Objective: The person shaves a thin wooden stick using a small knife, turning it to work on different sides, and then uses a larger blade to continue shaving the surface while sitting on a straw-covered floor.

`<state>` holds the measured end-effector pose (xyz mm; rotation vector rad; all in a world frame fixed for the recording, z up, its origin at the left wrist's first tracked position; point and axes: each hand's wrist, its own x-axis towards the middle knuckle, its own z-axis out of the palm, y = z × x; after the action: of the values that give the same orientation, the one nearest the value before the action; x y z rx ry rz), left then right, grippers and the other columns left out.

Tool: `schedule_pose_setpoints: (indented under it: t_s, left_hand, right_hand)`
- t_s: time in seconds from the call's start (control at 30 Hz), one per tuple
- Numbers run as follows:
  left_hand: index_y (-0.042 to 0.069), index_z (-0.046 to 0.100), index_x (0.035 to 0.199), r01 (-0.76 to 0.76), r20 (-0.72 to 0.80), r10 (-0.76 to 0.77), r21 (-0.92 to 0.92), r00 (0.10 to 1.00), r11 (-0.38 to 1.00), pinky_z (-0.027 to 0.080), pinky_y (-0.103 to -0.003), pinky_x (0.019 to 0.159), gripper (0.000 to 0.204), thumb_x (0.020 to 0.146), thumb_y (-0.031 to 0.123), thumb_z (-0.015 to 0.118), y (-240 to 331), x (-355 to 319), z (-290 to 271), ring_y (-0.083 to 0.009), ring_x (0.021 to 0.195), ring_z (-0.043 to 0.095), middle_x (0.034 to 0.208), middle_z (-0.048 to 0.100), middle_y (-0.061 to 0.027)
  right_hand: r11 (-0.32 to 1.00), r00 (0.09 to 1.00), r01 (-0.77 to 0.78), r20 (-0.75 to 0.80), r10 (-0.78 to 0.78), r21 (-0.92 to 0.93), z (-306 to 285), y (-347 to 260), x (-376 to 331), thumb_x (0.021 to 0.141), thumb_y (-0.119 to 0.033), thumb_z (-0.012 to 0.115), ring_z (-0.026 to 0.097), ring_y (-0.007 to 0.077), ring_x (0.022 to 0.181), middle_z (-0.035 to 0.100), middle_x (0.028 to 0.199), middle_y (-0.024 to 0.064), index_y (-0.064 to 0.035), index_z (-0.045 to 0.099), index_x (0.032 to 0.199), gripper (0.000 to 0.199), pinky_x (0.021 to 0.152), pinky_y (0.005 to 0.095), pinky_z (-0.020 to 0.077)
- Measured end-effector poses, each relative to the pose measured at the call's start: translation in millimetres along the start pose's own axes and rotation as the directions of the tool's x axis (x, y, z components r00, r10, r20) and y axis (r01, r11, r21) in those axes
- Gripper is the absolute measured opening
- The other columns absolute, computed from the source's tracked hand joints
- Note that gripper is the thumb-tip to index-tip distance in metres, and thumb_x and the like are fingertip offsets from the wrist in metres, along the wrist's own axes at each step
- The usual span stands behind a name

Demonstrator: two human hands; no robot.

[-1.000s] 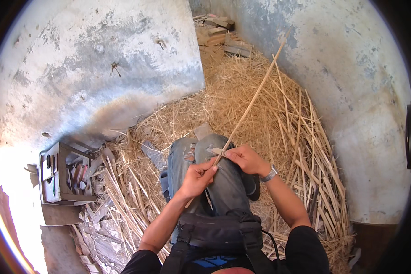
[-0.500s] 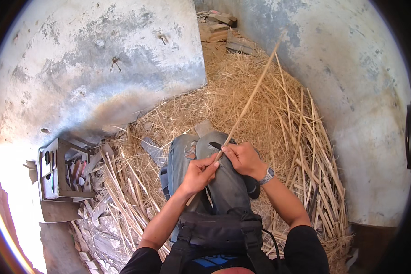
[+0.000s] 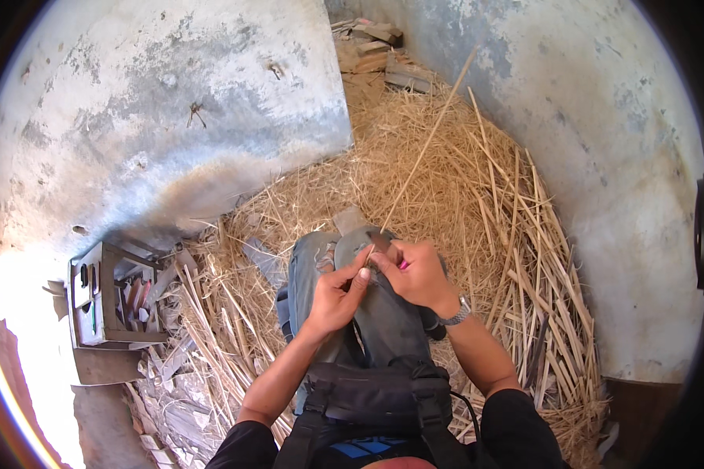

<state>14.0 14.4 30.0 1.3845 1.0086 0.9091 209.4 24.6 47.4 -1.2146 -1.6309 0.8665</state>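
Note:
A long, thin bamboo strip (image 3: pixel 432 136) slants up and away to the right from between my hands, over my knees. My left hand (image 3: pixel 338 298) pinches its near end between thumb and fingers. Closed around a small knife (image 3: pixel 382 241) is my right hand (image 3: pixel 420 275); the dark blade shows at the thumb, against the strip, and a bit of pink shows by the fingers. Most of the knife's handle is hidden in the palm. Both hands are close together above my jeans (image 3: pixel 383 328).
Shavings (image 3: pixel 399 156) cover the floor ahead. Bundled strips (image 3: pixel 555 344) lie along the right wall, others (image 3: pixel 227 328) to the left. A small wooden cabinet (image 3: pixel 105 336) stands at left. Plastered walls (image 3: pixel 235 70) enclose the spot. A black waist bag (image 3: pixel 368 399) rests on my lap.
The strip has shifted toward me, its far tip slightly left, and its lower end no longer shows below my left hand. My right hand has rolled over, turning the knife blade.

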Motion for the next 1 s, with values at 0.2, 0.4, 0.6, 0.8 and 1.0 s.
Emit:
schedule_pose_setpoints:
  t_s: [0.2, 0.4, 0.6, 0.8, 1.0]
  left_hand:
    - [-0.001, 0.059, 0.14, -0.042, -0.095, 0.032, -0.115, 0.995, 0.992, 0.034, -0.02, 0.051, 0.041, 0.11, 0.026, 0.052, -9, 18, -16, -0.0017, 0.057, 0.042, 0.067, 0.049, 0.0068]
    - [0.001, 0.05, 0.145, 0.009, -0.051, -0.03, -0.371, 0.998, 0.929, 0.026, -0.021, 0.038, 0.044, 0.113, 0.029, 0.037, 14, 29, -48, -0.0045, 0.039, 0.031, 0.055, 0.035, 0.0057]
    - [-0.001, 0.055, 0.14, 0.129, 0.155, -0.092, -0.251, 0.984, 0.959, 0.028, -0.022, 0.039, 0.04, 0.112, 0.025, 0.041, 20, 16, -31, -0.0041, 0.04, 0.034, 0.053, 0.04, 0.0052]
    - [0.003, 0.057, 0.14, 0.155, 0.31, -0.121, -0.088, 0.943, 0.984, 0.033, -0.021, 0.046, 0.037, 0.111, 0.021, 0.045, 27, 8, -13, -0.002, 0.048, 0.042, 0.059, 0.047, 0.0053]
    - [0.003, 0.064, 0.129, 0.136, 0.228, -0.162, 0.124, 0.96, 0.983, 0.032, -0.021, 0.053, 0.031, 0.11, 0.021, 0.048, 2, -22, -49, -0.0014, 0.057, 0.04, 0.062, 0.044, 0.0071]
  right_hand:
    - [0.982, 0.963, 0.184, 0.193, -0.189, 0.043, 6, -3, -16, 0.087, -0.01, 0.072, 0.055, 0.0275, 0.049, 0.057, 0.061, 0.0135, -0.0043, 0.062, 0.075, 0.017, 0.049, 0.0335, 0.042]
    - [0.984, 0.995, 0.09, 0.021, -0.094, 0.154, -18, 9, -38, 0.085, -0.013, 0.081, 0.045, 0.0084, 0.052, 0.052, 0.059, 0.0007, -0.0062, 0.076, 0.105, 0.022, 0.049, 0.0277, 0.0353]
    - [0.985, 0.943, -0.15, -0.287, 0.168, 0.086, -30, -5, -6, 0.085, -0.023, 0.085, 0.042, 0.0031, 0.056, 0.048, 0.064, -0.0052, -0.0005, 0.068, 0.125, 0.049, 0.05, 0.0217, 0.0316]
    - [0.986, 0.975, -0.026, -0.214, 0.061, 0.164, 6, 21, 15, 0.087, -0.024, 0.082, 0.043, 0.0029, 0.056, 0.053, 0.064, -0.0049, 0.0006, 0.07, 0.094, 0.028, 0.051, 0.0238, 0.0346]
    - [0.998, 0.946, -0.054, -0.32, 0.058, 0.021, -8, 17, 24, 0.096, -0.032, 0.073, 0.05, 0.0119, 0.053, 0.057, 0.059, 0.005, -0.0004, 0.063, 0.079, 0.037, 0.051, 0.0313, 0.038]
